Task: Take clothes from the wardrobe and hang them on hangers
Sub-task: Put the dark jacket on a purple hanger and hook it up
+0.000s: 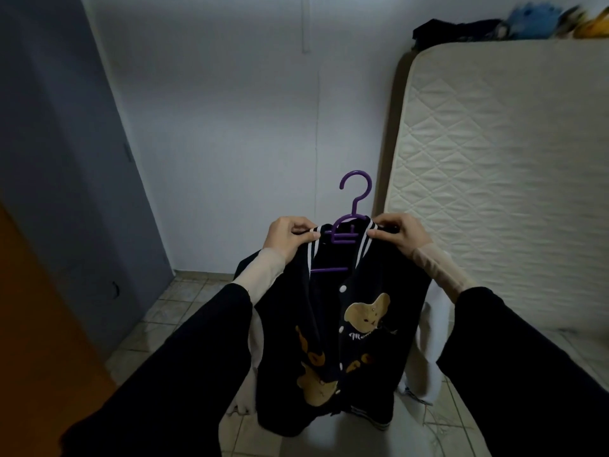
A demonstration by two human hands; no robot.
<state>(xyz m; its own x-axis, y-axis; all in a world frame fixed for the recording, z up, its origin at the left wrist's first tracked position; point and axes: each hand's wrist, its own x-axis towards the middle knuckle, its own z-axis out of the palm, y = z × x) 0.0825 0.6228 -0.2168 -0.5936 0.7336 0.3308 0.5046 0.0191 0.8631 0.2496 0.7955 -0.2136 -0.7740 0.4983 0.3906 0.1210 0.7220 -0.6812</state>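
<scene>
**Jacket on purple hanger**

A dark varsity jacket [342, 328] with white-striped collar, white snaps and tan bear patches hangs front-open on a purple plastic hanger [349, 225], whose hook stands upright above the collar, left of the mattress [501, 179].

Tiled floor [184, 311] carries a quilted mattress [494, 179] standing on edge against the wall.

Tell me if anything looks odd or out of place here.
One thing stands out: the cream quilted mattress stands upright on its edge against the wall at right, with dark clothing piled on top. The dark bear-print varsity jacket sits evenly on the purple plastic hanger.
</scene>
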